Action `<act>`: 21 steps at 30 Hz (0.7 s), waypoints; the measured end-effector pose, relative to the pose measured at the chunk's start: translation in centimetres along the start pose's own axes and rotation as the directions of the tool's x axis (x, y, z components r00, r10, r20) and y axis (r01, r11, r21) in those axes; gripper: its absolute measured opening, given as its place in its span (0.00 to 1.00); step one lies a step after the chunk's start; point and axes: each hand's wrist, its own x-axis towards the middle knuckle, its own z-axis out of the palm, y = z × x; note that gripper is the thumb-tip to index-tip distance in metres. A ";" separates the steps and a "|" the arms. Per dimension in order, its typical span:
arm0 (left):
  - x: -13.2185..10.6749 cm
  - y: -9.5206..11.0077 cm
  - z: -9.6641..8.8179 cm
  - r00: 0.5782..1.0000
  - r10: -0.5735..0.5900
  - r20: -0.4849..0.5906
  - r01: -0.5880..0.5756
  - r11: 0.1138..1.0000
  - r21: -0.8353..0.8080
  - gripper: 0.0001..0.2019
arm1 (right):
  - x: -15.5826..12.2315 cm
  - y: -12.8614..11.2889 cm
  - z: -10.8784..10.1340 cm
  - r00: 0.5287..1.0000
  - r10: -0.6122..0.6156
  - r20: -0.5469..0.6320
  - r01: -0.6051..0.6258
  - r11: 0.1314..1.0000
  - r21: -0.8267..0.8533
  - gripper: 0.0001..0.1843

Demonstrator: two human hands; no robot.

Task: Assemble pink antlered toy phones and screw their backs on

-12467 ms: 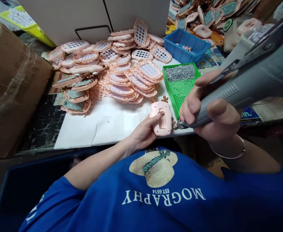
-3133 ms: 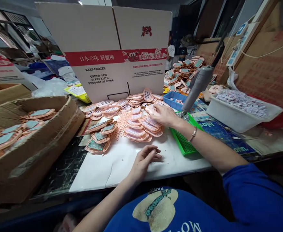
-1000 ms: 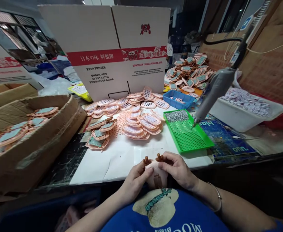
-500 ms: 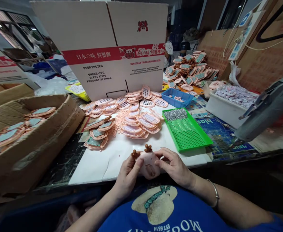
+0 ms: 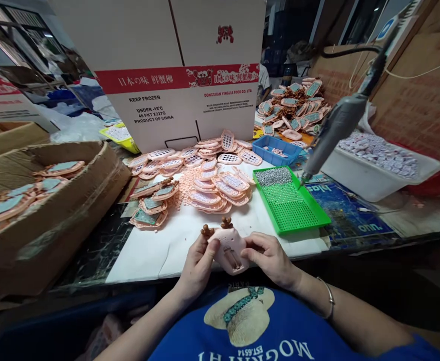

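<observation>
Just over the front edge of the table, I hold a pink plastic toy casing [image 5: 229, 253] with two brown antlers on top. Its back faces up and shows a battery compartment with an uncovered recess. My left hand [image 5: 199, 260] grips the left side, thumb on the upper face. On the right side, my right hand [image 5: 270, 256] pinches the edge between thumb and fingers. Ahead lie stacked pink shells [image 5: 216, 193] with grid-like openings, and to their left several shells with green circuit boards [image 5: 150, 213].
A green perforated tray [image 5: 291, 205] of small metal screws lies to the right. Above it hangs a grey electric screwdriver [image 5: 335, 130]. Behind stand a blue basket [image 5: 276, 153] and a white bin [image 5: 378, 183] of small parts. A cardboard box [image 5: 54, 210] flanks the left; a printed carton [image 5: 182, 105] stands behind.
The hanging screwdriver has swung left, from the right edge to above the green tray. The casing is tilted a little, its battery recess showing more clearly; both hands keep their hold.
</observation>
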 end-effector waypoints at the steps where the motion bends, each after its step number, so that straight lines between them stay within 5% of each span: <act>1: 0.1 -0.1 0.0 1.000 -0.005 0.008 0.005 1.000 -0.030 0.22 | 0.1 0.0 0.0 1.000 0.001 -0.012 -0.001 1.000 -0.001 0.19; 9: 0.7 -1.3 0.6 0.995 -0.021 -0.099 -0.004 0.971 -0.241 0.21 | 0.1 -0.5 1.0 0.962 0.248 0.111 -0.269 0.928 0.257 0.15; 14: 1.0 -1.0 0.7 1.000 -0.012 -0.027 0.004 0.955 -0.296 0.21 | 0.0 -0.4 0.6 0.961 0.266 0.079 -0.278 0.927 0.253 0.10; 17: 1.3 -0.4 1.2 0.999 0.018 -0.028 -0.026 0.938 -0.347 0.20 | 0.2 -0.5 0.5 0.960 0.252 0.126 -0.281 0.892 0.354 0.15; 21: 1.6 0.2 2.2 0.986 0.054 -0.156 -0.112 0.910 -0.399 0.19 | 0.4 -1.1 1.6 0.951 0.288 0.110 -0.294 0.742 0.602 0.29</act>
